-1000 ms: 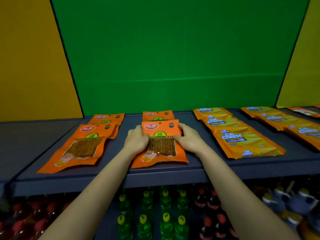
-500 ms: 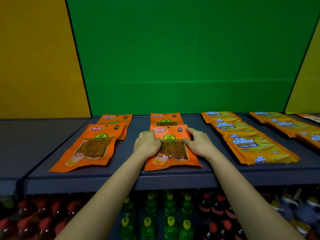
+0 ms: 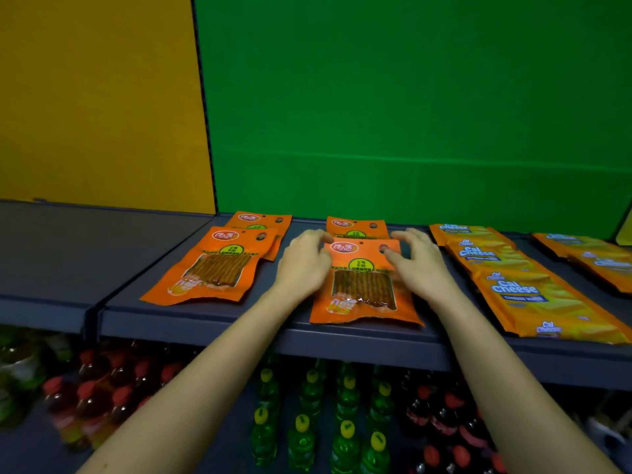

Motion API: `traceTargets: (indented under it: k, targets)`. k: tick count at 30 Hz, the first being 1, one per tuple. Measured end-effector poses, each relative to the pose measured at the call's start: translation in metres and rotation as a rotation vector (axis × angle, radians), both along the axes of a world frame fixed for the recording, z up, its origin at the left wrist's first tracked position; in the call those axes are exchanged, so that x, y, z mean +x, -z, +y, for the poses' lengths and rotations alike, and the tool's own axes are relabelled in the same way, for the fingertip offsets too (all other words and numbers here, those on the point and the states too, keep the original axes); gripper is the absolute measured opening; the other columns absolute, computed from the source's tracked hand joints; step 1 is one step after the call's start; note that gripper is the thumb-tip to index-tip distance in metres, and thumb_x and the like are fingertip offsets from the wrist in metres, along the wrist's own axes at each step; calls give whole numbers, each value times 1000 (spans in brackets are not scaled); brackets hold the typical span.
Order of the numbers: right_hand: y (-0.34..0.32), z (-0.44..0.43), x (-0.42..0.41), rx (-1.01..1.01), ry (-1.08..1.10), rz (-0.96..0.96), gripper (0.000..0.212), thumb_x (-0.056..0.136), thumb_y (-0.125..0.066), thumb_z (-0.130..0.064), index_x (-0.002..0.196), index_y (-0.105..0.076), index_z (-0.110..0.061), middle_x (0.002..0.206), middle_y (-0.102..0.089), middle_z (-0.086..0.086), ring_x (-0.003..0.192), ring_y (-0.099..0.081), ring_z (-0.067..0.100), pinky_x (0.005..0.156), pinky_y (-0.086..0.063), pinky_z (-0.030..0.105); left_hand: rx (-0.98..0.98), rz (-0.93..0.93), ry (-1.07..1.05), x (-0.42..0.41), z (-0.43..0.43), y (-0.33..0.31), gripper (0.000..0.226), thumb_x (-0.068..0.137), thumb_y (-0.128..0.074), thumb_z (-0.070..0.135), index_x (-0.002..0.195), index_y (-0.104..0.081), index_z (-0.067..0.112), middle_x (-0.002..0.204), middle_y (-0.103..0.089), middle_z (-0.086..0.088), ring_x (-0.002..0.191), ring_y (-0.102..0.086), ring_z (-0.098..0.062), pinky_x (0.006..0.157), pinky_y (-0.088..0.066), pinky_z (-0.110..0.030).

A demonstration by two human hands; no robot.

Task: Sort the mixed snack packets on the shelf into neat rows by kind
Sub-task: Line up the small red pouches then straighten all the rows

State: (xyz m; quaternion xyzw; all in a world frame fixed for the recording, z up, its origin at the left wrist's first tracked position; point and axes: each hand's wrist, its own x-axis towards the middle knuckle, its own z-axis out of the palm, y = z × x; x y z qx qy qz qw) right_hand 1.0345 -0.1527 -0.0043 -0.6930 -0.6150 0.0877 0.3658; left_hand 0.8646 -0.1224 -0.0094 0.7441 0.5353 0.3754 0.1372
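Note:
A flat orange snack-stick packet [image 3: 363, 285] lies at the front of the dark shelf [image 3: 205, 316], overlapping a second one of the same kind [image 3: 355, 227] behind it. My left hand [image 3: 304, 261] sits at its left edge with fingers arched over the top left corner. My right hand [image 3: 422, 265] is at its right edge, fingers spread, thumb touching the top right corner. Neither hand grips the packet. Two more orange packets [image 3: 219, 268] overlap in a row to the left. A row of yellow Cal Cheese packets [image 3: 533, 295] runs front to back on the right.
Another row of Cal Cheese packets [image 3: 595, 254] lies at the far right. A green back panel [image 3: 410, 114] and a yellow one [image 3: 102, 97] close off the shelf. Below stand green bottles [image 3: 307, 422], red-capped bottles [image 3: 95, 398] and dark bottles [image 3: 444, 422].
My hands lay flat on the sides of the centre packet before; now their fingers have lifted and arched over its top corners. The view has shifted left, and the packet stays in place.

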Motion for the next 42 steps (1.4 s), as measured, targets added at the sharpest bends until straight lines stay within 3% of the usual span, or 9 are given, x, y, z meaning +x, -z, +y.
traceTargets:
  k: [5, 12, 15, 19, 22, 25, 30, 36, 42]
  targets:
    - [-31, -9, -44, 38, -174, -3, 43, 93, -52, -21, 135, -46, -14, 142, -45, 6, 133, -40, 21, 109, -29, 30, 98, -77, -87, -51, -3, -37, 32, 90, -40, 4, 112, -63, 9, 117, -64, -10, 107, -59, -29, 93, -45, -32]
    - [-30, 9, -122, -100, -274, 67, 45, 93, -52, -23, 134, -45, -6, 138, -51, 8, 128, -47, 22, 110, -33, 34, -182, -39, -192, -152, 20, -31, 36, 95, -40, 13, 129, -50, 7, 133, -53, -16, 120, -51, -32, 100, -44, -41]
    - [-20, 18, -155, -186, -226, 79, 45, 95, -49, -28, 135, -45, -7, 137, -51, 9, 128, -46, 24, 108, -35, 34, -336, -123, -157, -179, 28, -17, 39, 96, -43, 19, 134, -43, 9, 128, -54, -17, 110, -58, -33, 95, -49, -46]
    - [-4, 27, -180, -247, -112, 101, 45, 96, -44, -36, 128, -48, -5, 133, -54, 12, 123, -48, 28, 100, -38, 35, -430, -90, -117, -202, 41, -3, 46, 96, -44, 25, 139, -36, 9, 139, -46, -15, 121, -50, -29, 105, -40, -41]
    - [6, 32, -190, -260, -66, 121, 48, 95, -43, -39, 133, -45, -10, 137, -52, 10, 129, -43, 27, 104, -36, 36, -429, -45, -55, -206, 46, 2, 50, 98, -38, 25, 145, -27, 10, 149, -36, -11, 131, -42, -27, 109, -35, -38]
    - [12, 36, -194, -224, -19, 92, 50, 94, -44, -40, 137, -43, -14, 140, -50, 7, 131, -42, 26, 109, -35, 42, -397, 75, -9, -204, 48, 6, 46, 101, -30, 26, 144, -29, 12, 152, -32, -10, 136, -35, -28, 110, -29, -37]
    - [14, 37, -195, -233, -17, 99, 52, 95, -44, -38, 142, -36, -19, 144, -45, 5, 134, -40, 24, 111, -33, 45, -345, 264, 34, -205, 49, 7, 51, 100, -30, 32, 148, -20, 18, 155, -26, -8, 143, -24, -24, 117, -18, -39]
    - [18, 41, -194, -228, -6, 77, 48, 96, -43, -33, 142, -36, -21, 145, -45, 4, 133, -40, 24, 109, -35, 45, -300, 309, 44, -204, 52, 7, 53, 95, -38, 44, 141, -34, 17, 146, -41, -8, 135, -37, -26, 114, -24, -44]
    - [18, 41, -195, -223, 4, 23, 48, 98, -40, -31, 144, -34, -21, 147, -42, 5, 135, -38, 24, 110, -34, 45, -259, 409, 49, -203, 57, 12, 60, 95, -33, 50, 146, -26, 18, 153, -28, -5, 142, -25, -23, 118, -15, -45]
